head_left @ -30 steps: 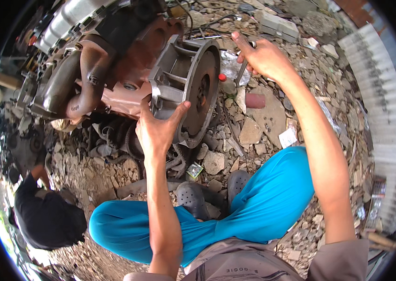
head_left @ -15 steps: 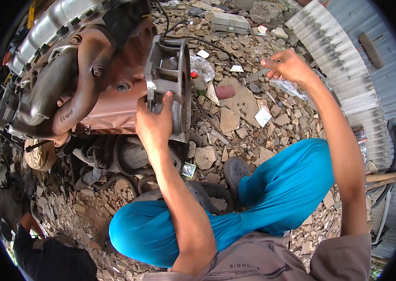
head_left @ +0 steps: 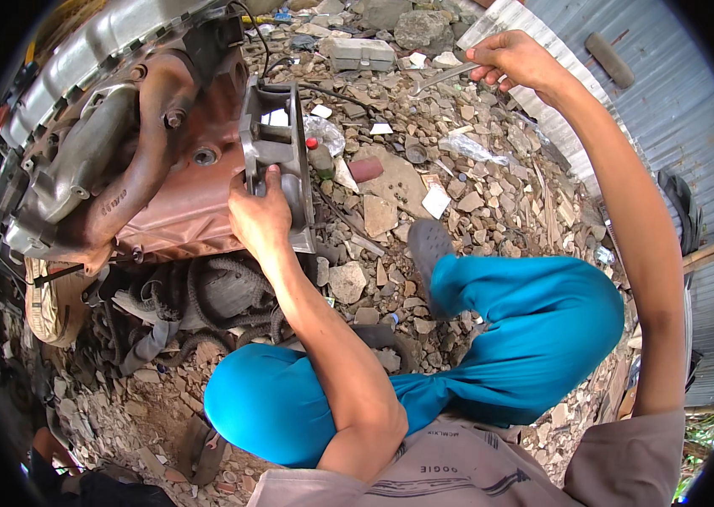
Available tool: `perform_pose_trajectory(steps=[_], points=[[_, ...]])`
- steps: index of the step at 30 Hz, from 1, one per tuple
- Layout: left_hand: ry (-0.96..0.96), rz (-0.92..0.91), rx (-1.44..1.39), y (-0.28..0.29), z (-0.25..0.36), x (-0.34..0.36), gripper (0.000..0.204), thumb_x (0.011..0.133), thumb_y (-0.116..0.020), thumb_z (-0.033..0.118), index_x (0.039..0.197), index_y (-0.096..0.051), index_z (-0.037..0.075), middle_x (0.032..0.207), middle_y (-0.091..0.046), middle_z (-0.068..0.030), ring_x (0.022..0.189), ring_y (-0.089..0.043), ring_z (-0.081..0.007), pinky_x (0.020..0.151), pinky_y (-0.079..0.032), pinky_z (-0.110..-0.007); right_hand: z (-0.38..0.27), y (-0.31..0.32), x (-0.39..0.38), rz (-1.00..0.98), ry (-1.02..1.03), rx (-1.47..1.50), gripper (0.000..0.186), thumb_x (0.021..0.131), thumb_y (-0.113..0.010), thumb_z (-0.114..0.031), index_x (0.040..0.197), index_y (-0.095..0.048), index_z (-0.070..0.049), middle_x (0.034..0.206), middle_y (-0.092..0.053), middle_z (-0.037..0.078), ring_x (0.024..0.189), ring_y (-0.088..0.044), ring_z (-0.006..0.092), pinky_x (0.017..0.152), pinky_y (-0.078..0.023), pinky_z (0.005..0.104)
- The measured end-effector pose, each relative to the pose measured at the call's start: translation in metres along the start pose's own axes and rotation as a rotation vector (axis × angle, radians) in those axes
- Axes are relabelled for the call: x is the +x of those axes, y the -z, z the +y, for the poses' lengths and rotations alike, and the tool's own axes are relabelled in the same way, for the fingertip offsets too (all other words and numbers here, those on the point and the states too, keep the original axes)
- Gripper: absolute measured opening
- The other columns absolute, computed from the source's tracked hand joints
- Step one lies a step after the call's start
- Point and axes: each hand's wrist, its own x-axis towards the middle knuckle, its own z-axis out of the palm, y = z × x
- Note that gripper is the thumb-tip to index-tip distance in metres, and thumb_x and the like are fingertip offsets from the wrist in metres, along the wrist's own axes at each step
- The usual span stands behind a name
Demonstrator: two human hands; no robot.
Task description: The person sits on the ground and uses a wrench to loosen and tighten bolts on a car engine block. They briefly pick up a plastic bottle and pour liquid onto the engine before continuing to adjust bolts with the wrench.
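My left hand [head_left: 262, 215] grips the edge of a grey cast-metal housing [head_left: 298, 152] at the right end of an engine block [head_left: 192, 207]. Its thumb lies on the near face of the housing, and the other fingers are partly hidden behind the rim. Out to the upper right, my right hand [head_left: 515, 61] is closed on one end of a metal wrench [head_left: 445, 78], whose free end points left over the rubble. Thick rusty-brown manifold pipes [head_left: 158, 127] curve across the engine's near side. The wrench touches nothing but my hand.
Broken stones cover the ground, with a red-capped bottle [head_left: 320, 159] and a clear plastic bag [head_left: 473, 149] on them. Thick rope [head_left: 213, 296] lies beneath the engine. Corrugated sheeting [head_left: 661, 93] stands at right. Another person's dark clothing [head_left: 112, 490] shows at lower left.
My right hand has risen with the wrench, now seen more plainly. My left hand stays on the housing. My right knee and shoe have shifted, and the view has turned slightly.
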Motion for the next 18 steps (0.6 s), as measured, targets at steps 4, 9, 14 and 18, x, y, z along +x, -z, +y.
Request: perform_pose_trajectory(steps=[4, 9, 14, 18], points=[[0.094, -0.068, -0.044, 0.013, 0.012, -0.003, 0.056, 0.079, -0.074, 0.038, 0.117, -0.062, 0.000, 0.109, -0.067, -0.0218, 0.105, -0.063, -0.0378, 0.092, -0.046, -0.044, -0.001, -0.013, -0.007, -0.008, -0.014, 0.083, 0.030, 0.091, -0.063, -0.028, 0.104, -0.064, -0.001, 0.082, -0.068, 0.005, 0.066, -0.057, 0.0075, 0.055, -0.046, 0.0226], [0.072, -0.020, -0.017, 0.006, 0.014, -0.006, 0.037, 0.084, -0.069, 0.024, 0.114, -0.063, 0.004, 0.106, -0.069, -0.0197, 0.100, -0.066, -0.0358, 0.092, -0.048, -0.046, 0.004, -0.035, 0.001, -0.029, -0.016, 0.156, 0.034, 0.089, -0.067, -0.035, 0.096, -0.063, -0.002, 0.080, -0.067, 0.006, 0.062, -0.055, 0.0075, 0.054, -0.046, 0.0225], [0.070, 0.050, -0.005, 0.007, 0.018, -0.009, 0.031, 0.084, -0.066, 0.024, 0.105, -0.064, 0.001, 0.094, -0.070, -0.0201, 0.090, -0.068, -0.0365, 0.087, -0.050, -0.047, 0.008, -0.070, 0.025, -0.114, -0.056, 0.483, 0.044, 0.087, -0.066, -0.050, 0.085, -0.058, -0.007, 0.069, -0.055, 0.000, 0.062, -0.051, 0.0085, 0.056, -0.043, 0.0228], [0.063, 0.073, -0.010, 0.009, 0.018, -0.006, 0.039, 0.084, -0.065, 0.029, 0.110, -0.064, 0.000, 0.095, -0.069, -0.0239, 0.095, -0.066, -0.0406, 0.089, -0.048, -0.047, 0.026, -0.094, 0.049, -0.098, 0.023, 0.514, 0.058, 0.085, -0.059, -0.064, 0.080, -0.058, -0.006, 0.063, -0.049, -0.001, 0.057, -0.048, 0.0092, 0.054, -0.042, 0.0247]])
